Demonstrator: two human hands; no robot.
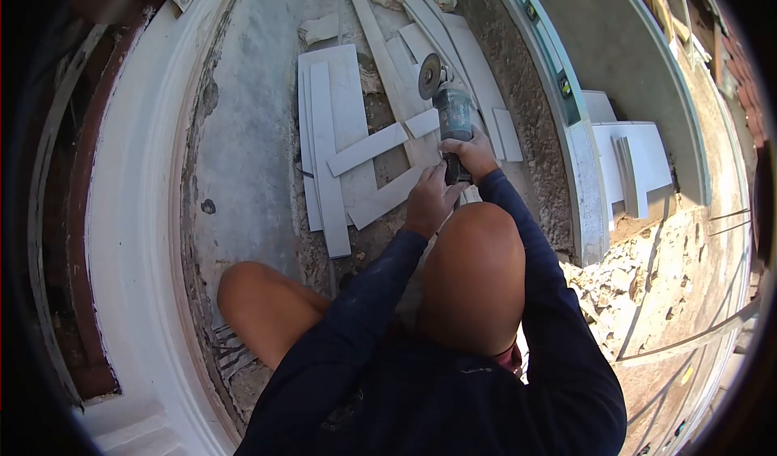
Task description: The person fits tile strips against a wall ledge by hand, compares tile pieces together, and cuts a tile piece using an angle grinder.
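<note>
An angle grinder [455,112] with a round disc [430,76] at its far end points away from me, above the light boards. My right hand [472,153] is wrapped round its body. My left hand [431,200] is at the rear end of the grinder, its fingers bent; whether they grip the tool is hard to make out. Just left of the grinder lie a cut white strip [368,149] and a short white piece [422,123], side by side across a long narrow board [380,59].
More white boards [330,156] lie at the left and others [477,67] at the right. A low wall with a teal spirit level [550,51] runs along the right. Beyond it stand white panels [639,152] near rubble [619,290]. My knees are close below my hands.
</note>
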